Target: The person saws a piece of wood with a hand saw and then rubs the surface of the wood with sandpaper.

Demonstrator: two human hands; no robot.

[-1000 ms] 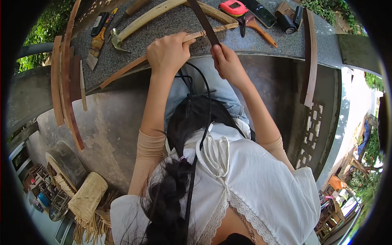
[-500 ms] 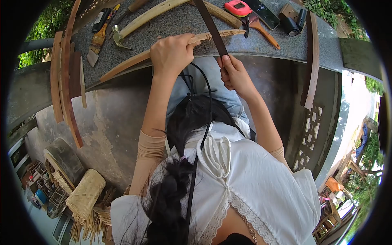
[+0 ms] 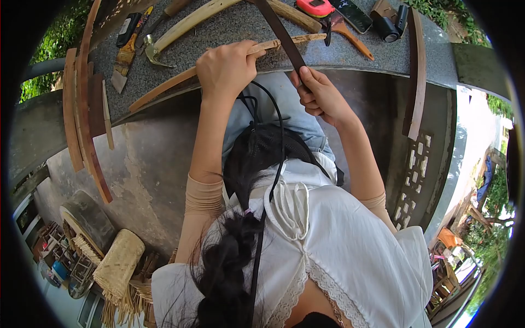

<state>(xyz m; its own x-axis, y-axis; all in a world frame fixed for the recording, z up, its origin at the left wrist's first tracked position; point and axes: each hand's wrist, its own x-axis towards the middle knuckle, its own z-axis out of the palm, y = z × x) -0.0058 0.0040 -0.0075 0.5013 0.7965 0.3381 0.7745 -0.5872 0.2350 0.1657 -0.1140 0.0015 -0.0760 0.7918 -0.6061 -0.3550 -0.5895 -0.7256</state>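
My left hand (image 3: 227, 68) is wrapped round a long pale wooden stick (image 3: 167, 87), which lies slantwise along the near edge of the stone table (image 3: 191, 46). Its carved right end passes by a flat dark strip (image 3: 278, 33), and the two cross just right of my left hand. My right hand (image 3: 320, 94) grips the near end of that strip, thumb on top. The strip slants away to the upper left, its far end cut off by the frame. Whether the strip touches the stick cannot be made out.
A claw hammer (image 3: 155, 52), brushes (image 3: 124, 59) (image 3: 353, 41), a red tape measure (image 3: 315, 6), a phone (image 3: 353, 15) and a black device (image 3: 389, 30) lie on the table. Wooden strips (image 3: 85, 109) (image 3: 418, 76) overhang both sides.
My right hand has shifted slightly right and down with the dark strip. My left hand and the stick sit a little further left and up in view.
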